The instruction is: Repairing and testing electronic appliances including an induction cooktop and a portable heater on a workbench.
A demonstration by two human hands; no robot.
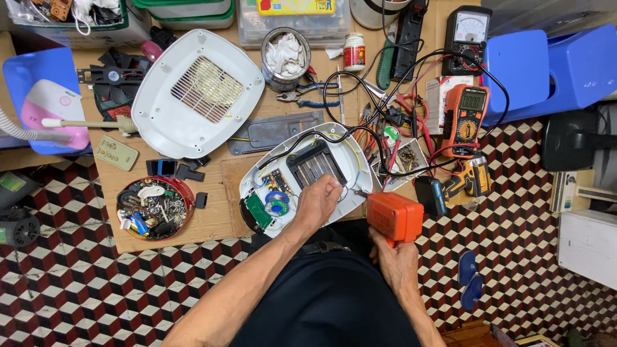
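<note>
Opened white appliance housing [302, 177], its dark grille and small circuit boards laid bare, lies near the front edge of the cardboard-covered counter [212, 218], just in front of the person, with the larger detached white vented cover [199, 90] farther back to the left and a round red tin of small parts [154, 207] beside the counter's left front corner. Left hand [316, 202] rests on the housing beside the grille, its fingers curled narrow on the interior, though whether they pinch anything I cannot tell. Right hand [393, 257] has its grip closed around the handle of an orange soldering gun [394, 217], held just off the housing's right edge.
</note>
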